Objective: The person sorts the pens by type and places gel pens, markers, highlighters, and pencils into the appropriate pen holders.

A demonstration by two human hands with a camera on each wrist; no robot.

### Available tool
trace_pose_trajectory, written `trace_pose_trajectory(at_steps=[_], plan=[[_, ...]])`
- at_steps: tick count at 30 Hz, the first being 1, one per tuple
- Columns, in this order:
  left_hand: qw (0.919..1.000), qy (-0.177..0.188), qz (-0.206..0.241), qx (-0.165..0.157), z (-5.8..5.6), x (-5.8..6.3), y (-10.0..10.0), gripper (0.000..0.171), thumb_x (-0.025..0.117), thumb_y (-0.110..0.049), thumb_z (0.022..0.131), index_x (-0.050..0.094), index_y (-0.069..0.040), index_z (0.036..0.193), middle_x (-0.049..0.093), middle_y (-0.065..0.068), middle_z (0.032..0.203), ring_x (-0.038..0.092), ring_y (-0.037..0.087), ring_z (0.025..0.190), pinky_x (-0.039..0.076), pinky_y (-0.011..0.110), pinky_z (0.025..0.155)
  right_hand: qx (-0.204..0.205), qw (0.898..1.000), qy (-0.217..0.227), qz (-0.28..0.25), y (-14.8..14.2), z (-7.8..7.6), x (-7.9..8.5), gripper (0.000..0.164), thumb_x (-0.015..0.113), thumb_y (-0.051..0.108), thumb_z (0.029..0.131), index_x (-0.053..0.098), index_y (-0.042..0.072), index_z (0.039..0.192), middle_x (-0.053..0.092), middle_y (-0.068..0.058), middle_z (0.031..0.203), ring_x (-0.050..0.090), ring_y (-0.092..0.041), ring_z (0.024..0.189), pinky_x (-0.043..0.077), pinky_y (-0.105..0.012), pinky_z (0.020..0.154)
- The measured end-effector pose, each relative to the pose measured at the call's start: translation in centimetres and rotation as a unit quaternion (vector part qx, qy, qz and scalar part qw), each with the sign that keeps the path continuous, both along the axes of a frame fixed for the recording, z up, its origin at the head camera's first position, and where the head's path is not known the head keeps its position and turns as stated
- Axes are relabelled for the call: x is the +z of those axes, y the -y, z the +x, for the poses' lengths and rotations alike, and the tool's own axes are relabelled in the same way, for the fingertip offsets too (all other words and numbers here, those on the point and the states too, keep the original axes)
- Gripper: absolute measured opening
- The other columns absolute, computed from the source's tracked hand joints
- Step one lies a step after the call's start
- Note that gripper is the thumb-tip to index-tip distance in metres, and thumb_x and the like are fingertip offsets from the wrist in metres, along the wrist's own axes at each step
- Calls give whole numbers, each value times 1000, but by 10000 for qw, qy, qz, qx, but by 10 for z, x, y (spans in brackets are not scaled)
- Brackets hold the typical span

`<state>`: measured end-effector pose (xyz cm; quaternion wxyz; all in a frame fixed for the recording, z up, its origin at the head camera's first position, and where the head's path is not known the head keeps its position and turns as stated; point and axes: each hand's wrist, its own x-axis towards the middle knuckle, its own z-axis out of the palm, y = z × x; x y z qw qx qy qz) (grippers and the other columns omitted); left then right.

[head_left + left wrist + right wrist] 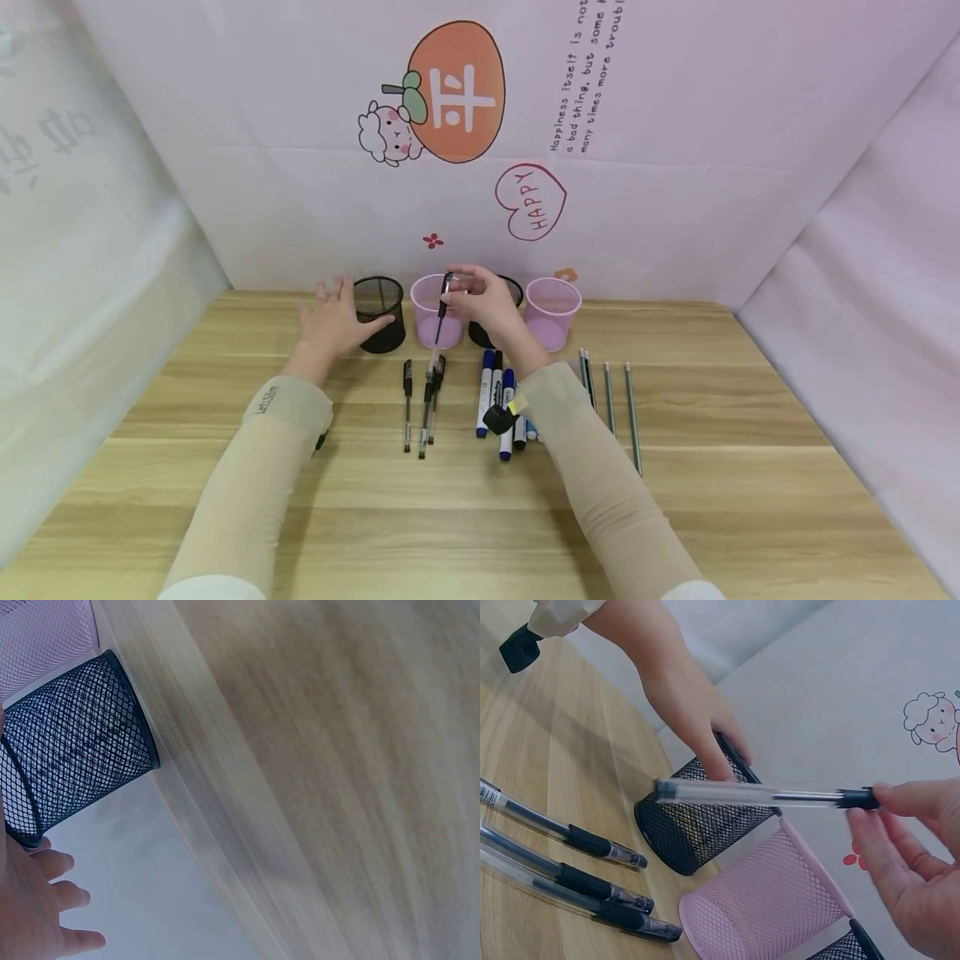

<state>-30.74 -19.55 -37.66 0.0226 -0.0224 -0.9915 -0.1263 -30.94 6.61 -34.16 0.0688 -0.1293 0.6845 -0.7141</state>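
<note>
While the right hand (pixel 491 307) pinches a pen (pixel 769 796), the left hand (pixel 330 323) (its fingers (pixel 347 292) are spread) touches a black cup (pixel 386 337) near the bench's (pixel 367 521) far edge.

Cups (pixel 386 337): two black, two pink. Pens (pixel 407 406): four. Markers (pixel 485 398), pencils (pixel 633 419): partly hidden.

The left hand (pixel 326 323) is spreading its fingers (pixel 71 896) apart, its thumb (pixel 377 323) pointing toward the right hand (pixel 486 307). The right hand is pinching between thumb and fingertips, the fingers pointing toward the left hand. Behind the left hand, the left forearm (pixel 243 487) is slanting outward; behind the right, the right forearm (pixel 611 492) is slanting outward too.
</note>
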Motion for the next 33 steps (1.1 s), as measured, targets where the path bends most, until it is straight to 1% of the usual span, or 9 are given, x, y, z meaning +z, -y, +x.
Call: trace_pose_trajectory(at_steps=[4, 9, 13, 17, 20, 24, 28, 30, 33], plan=[[10000, -3, -46, -5, 0, 1, 1, 114, 50, -77, 92, 9, 4, 162, 12, 28, 166, 5, 54, 151, 6, 76, 114, -160, 9993, -15, -351, 5, 0, 0, 50, 70, -8, 93, 59, 3, 140, 63, -12, 109, 68, -19, 86, 61, -40, 86], [10000, 18, -74, 10, 0, 0, 1, 113, 51, -76, 92, 9, 3, 162, 13, 28, 166, 5, 54, 151, 7, 76, 114, -275, 9983, -30, -522, 12, 0, -2, 51, 70, -9, 93, 59, 3, 141, 64, -9, 107, 68, -16, 85, 61, -37, 84], [10000, 20, -61, 31, -1, -1, 0, 113, 52, -74, 93, 9, 3, 162, 13, 28, 166, 5, 53, 151, 5, 77, 114, -498, 9966, -121, -649, 17, -2, -3, 51, 70, -10, 92, 60, 3, 141, 64, -8, 106, 68, -14, 86, 61, -33, 82], [10000, 28, -66, 46, -1, -1, 0, 113, 51, -75, 92, 9, 3, 162, 13, 28, 167, 4, 53, 151, 4, 77, 114, -735, 9935, -184, -847, 21, -4, -1, 51, 69, -10, 92, 60, 4, 141, 64, -10, 108, 68, -15, 86, 61, -33, 83], [10000, 29, -28, 43, -1, -1, 1, 115, 51, -76, 92, 9, 4, 162, 12, 28, 167, 3, 53, 151, 3, 77, 114, -956, 9900, -241, -1014, 24, -4, 1, 52, 68, -11, 92, 59, 3, 142, 64, -12, 111, 68, -15, 84, 61, -33, 83], [10000, 22, -29, 36, -1, -2, 1, 115, 50, -77, 91, 9, 4, 162, 12, 28, 166, 4, 53, 151, 3, 77, 113, -1265, 9812, -356, -1416, 29, -3, 0, 54, 66, -15, 91, 56, -2, 143, 62, -12, 108, 68, -14, 81, 61, -31, 82], [10000, 8, -77, 41, -1, -2, 1, 115, 49, -78, 91, 10, 4, 162, 13, 28, 167, 5, 53, 151, 4, 77, 114, -1498, 9688, -323, -1950, 34, -4, 0, 54, 64, -18, 91, 54, -6, 142, 60, -8, 102, 67, -14, 78, 61, -28, 78], [9999, 0, -94, 41, -1, -1, 1, 115, 49, -78, 91, 10, 3, 162, 13, 27, 167, 5, 53, 151, 5, 77, 114, -1626, 9614, -282, -2203, 36, -4, 0, 53, 63, -19, 91, 54, -6, 142, 59, -7, 101, 67, -14, 77, 61, -27, 76], [9999, -14, -107, 43, -1, -1, 1, 115, 48, -79, 91, 10, 3, 162, 14, 27, 167, 5, 52, 151, 6, 76, 114, -1881, 9472, -288, -2583, 39, -3, -2, 52, 63, -20, 90, 55, -6, 140, 58, -7, 100, 66, -15, 77, 61, -27, 75]])
